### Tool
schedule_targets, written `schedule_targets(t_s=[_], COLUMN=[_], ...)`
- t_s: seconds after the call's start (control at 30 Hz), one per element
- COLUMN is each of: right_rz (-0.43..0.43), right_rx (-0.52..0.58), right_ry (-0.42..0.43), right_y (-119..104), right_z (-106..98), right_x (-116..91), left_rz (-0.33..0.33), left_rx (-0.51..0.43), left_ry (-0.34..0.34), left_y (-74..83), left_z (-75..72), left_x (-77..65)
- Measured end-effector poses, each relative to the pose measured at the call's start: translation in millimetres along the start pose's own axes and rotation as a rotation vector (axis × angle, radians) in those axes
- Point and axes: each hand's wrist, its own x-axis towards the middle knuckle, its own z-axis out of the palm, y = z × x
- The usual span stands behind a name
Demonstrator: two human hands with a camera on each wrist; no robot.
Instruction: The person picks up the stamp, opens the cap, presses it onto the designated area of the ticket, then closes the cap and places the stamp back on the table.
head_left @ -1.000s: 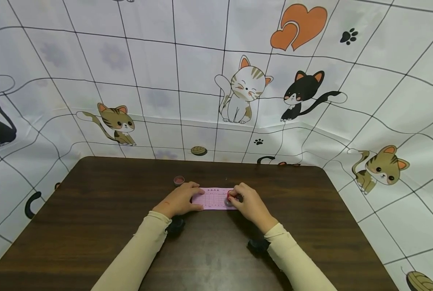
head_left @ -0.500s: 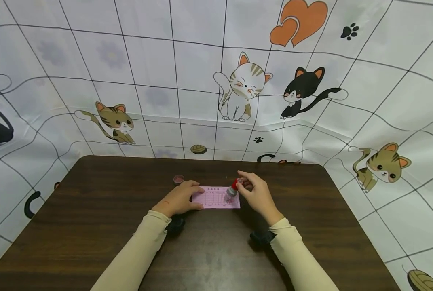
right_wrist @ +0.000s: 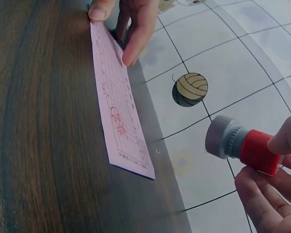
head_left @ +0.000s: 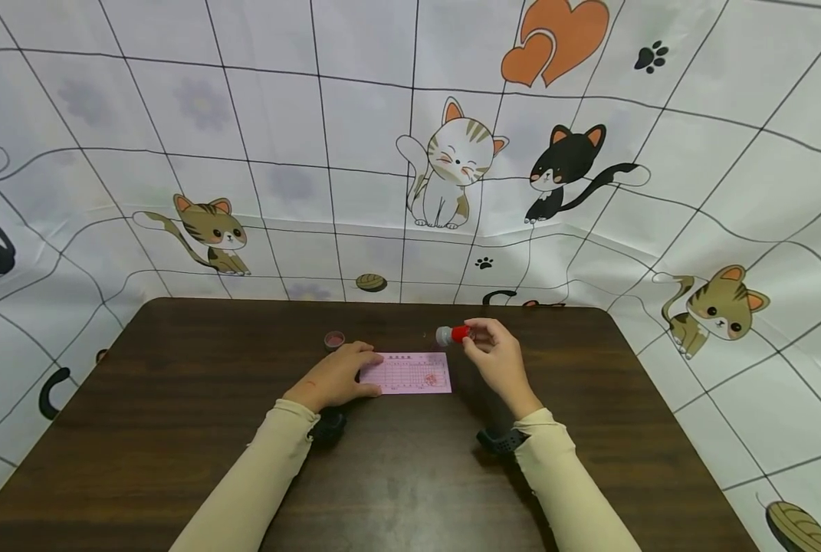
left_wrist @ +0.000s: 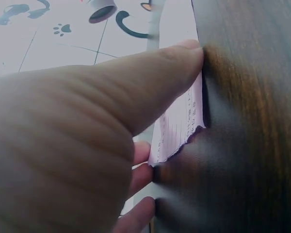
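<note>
Stamp [head_left: 454, 335], red and grey, at two o'clock from pink slip [head_left: 406, 373]. Probably light, rigid; best pinched by red barrel [right_wrist: 259, 151], where right hand [head_left: 500, 364] clamps it. Slip likely limp, easily creased; left hand [head_left: 337, 376], nine o'clock, thumb and fingers apart, presses its edges.

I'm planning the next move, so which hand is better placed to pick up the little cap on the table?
Probably the left hand: it's close to the cap, though it rests on the paper. The right hand is farther off and holds the stamp.
</note>
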Motion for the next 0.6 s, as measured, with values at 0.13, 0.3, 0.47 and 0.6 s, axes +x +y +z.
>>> schedule_targets(t_s=[0.13,0.3,0.47,0.6], right_rz=[0.003,0.005,0.001,0.026], right_rx=[0.007,0.014,0.006,0.004], right_ry=[0.005,-0.002,0.016,0.024], right_y=[-9.9,-35.3,-37.9,-34.6], right_z=[-2.4,-5.7,-6.1,-6.5], right_x=[-1.3,-4.8,-5.7,-5.7], left_rz=[0.0,0.009,-0.016,-0.084], left_rx=[0.001,-0.008,-0.043,-0.078], left_ry=[0.013,0.137,0.333,0.372], left_y=[0.9,-3.1,-17.3,-35.2], left_z=[-1.8,-8.4,-20.5,-25.0], left_x=[-0.1,0.9,0.6,-1.0])
